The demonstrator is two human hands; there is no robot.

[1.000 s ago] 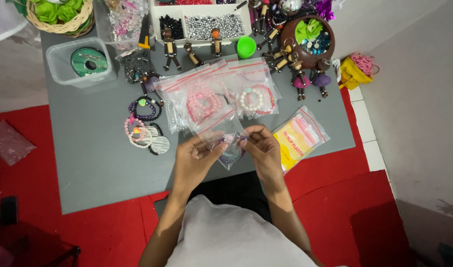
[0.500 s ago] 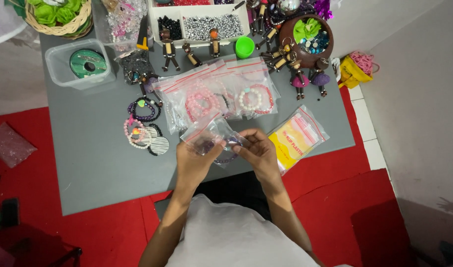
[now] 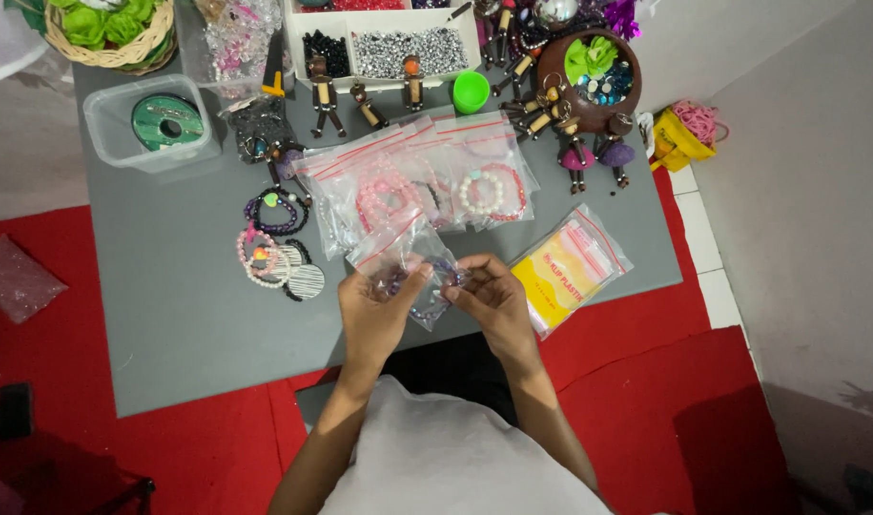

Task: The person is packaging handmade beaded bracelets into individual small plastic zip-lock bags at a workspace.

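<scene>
Both hands, left (image 3: 377,310) and right (image 3: 489,298), pinch a clear bag (image 3: 408,256) over the counter's (image 3: 188,324) near edge.

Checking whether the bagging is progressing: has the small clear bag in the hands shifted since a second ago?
Yes. The small clear bag has risen toward the bagged pink bracelets, now overlapping their near edge; earlier it hung lower between both hands.

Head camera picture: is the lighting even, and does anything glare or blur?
Head view: soft, even light on the grey table; faint sheen on the clear bag held by the left hand and right hand; a dim shadow at the lower right; small beads too fine to resolve.
</scene>
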